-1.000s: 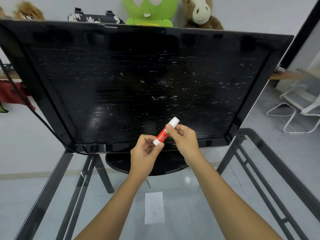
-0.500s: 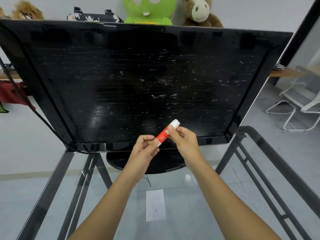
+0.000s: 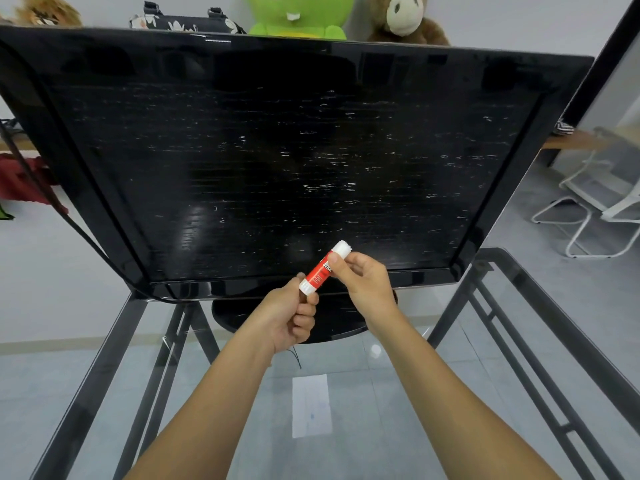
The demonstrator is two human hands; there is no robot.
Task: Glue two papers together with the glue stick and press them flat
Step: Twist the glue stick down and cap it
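Note:
I hold a red glue stick (image 3: 320, 273) with white ends up in front of the screen, tilted up to the right. My right hand (image 3: 363, 284) pinches its upper part just below the white tip. My left hand (image 3: 289, 315) grips its lower white end, fingers curled. A small white paper (image 3: 311, 405) lies flat on the glass table (image 3: 433, 393) below my forearms, between them. I can make out only one sheet.
A large black TV (image 3: 277, 161) on a round stand (image 3: 242, 315) fills the far half of the table. The table's black metal frame (image 3: 540, 306) runs along both sides. A small white round object (image 3: 375, 349), perhaps the cap, lies right of the stand. Plush toys sit behind the TV.
Both hands and the glue stick stay at nearly the same spot. My left fingers have curled tighter around the stick's lower end.

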